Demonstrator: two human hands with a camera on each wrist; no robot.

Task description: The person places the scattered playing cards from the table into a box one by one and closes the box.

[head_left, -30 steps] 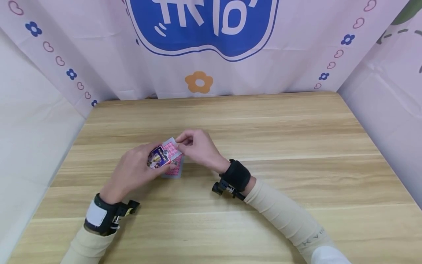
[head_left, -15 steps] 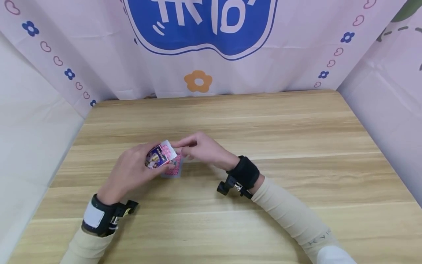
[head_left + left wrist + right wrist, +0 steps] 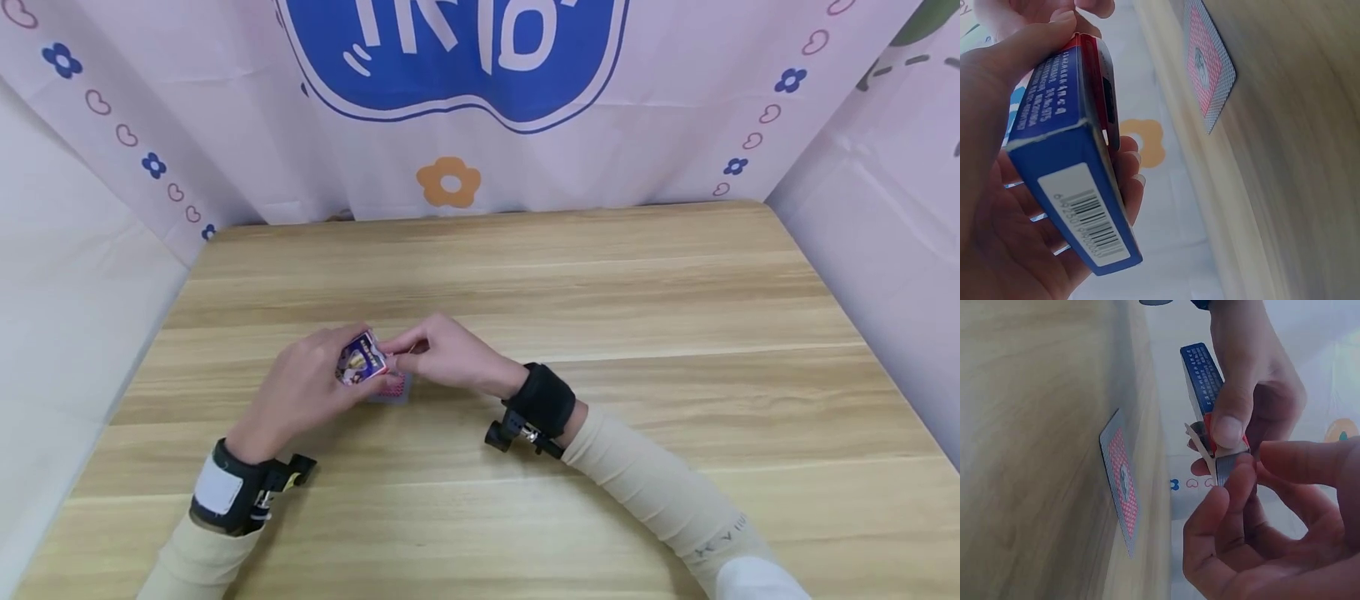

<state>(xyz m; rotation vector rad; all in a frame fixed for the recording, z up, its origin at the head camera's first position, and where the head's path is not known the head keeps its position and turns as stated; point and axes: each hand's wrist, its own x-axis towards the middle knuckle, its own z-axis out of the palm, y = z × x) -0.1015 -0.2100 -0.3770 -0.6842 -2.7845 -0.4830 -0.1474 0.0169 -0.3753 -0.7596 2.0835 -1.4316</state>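
Observation:
My left hand grips a blue card box above the table, with the thumb on one side and the fingers behind it. Its bottom with a white barcode label faces the camera in the left wrist view. At the box's open end, the fingertips of my right hand pinch the edge of a deck of playing cards. Most of the deck is hidden inside the box. A pale flap stands out beside the opening. Below lies a red-patterned playing card, apart from both hands.
The wooden table reaches back to a white printed cloth. White cloth also hangs along the left side. Each wrist wears a black strap with a small camera.
The cards that stuck out of the box have slid inside. My right hand drew back slightly, then came closer to the opening. My left hand stays almost still around the box.

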